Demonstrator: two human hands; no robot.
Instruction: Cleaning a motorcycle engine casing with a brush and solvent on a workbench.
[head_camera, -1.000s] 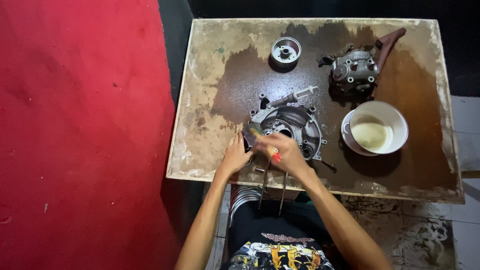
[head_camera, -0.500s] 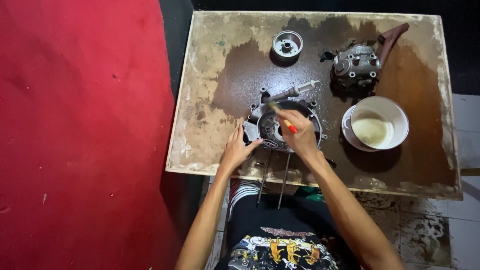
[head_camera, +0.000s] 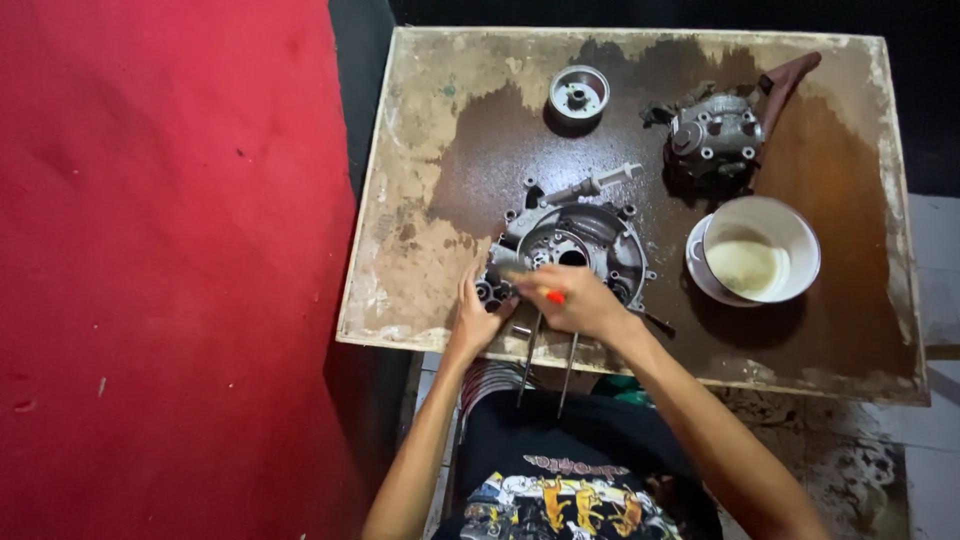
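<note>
The right hand (head_camera: 575, 300) is closed around a small tool with an orange handle (head_camera: 553, 296), its tip at the near edge of a round metal engine case (head_camera: 580, 245). The left hand (head_camera: 478, 315) lies fingers spread against the case's left corner, bracing it on the stained counter (head_camera: 420, 200). Good work here likely means a steady brace and gentle pressure. A white bowl (head_camera: 760, 255) sits to the right.

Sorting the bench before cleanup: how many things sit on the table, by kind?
Metal engine parts: 3 (crankcase, round hub, cylinder head)
White bowl: 1
Long metal rods: 2
Total: 6
</note>
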